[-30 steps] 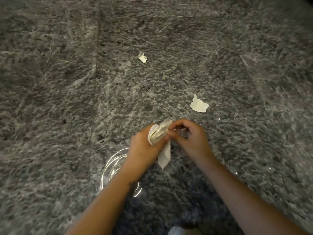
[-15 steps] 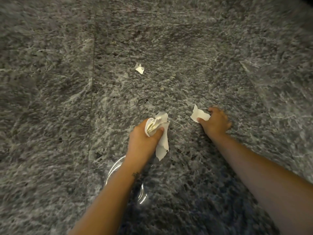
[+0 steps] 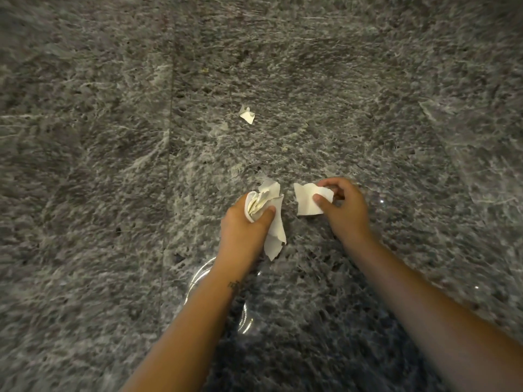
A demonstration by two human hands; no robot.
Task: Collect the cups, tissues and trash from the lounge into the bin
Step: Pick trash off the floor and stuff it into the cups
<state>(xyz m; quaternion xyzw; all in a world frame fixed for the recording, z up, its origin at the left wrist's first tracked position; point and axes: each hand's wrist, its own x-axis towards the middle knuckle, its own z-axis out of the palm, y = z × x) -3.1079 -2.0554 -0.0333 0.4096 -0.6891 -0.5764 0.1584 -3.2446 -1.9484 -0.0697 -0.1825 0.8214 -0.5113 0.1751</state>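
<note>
Stone floor (image 3: 85,193), grey and veined, with a tile joint (image 3: 169,165) running near to far on the left. Right of the joint, towards the near edge of the view, a clear curved rim (image 3: 195,281) shows under the left forearm; it may be a cup, though too little is seen to be sure. The left hand (image 3: 244,224) curls round a wad of tissues (image 3: 264,199), one loose end hanging below the thumb, which probably serves as the store for gathered pieces. Farther off, just right of the wad's line, a small white scrap (image 3: 247,115) lies alone on the floor, well apart from both hands and not yet collected. The right hand (image 3: 346,206) pinches a torn tissue piece (image 3: 307,200) between thumb and fingers, held beside the wad, apparently for passing across. The bin is out of view. No brand or writing is legible; a small dark mark (image 3: 233,284) on the left forearm cannot be read.
</note>
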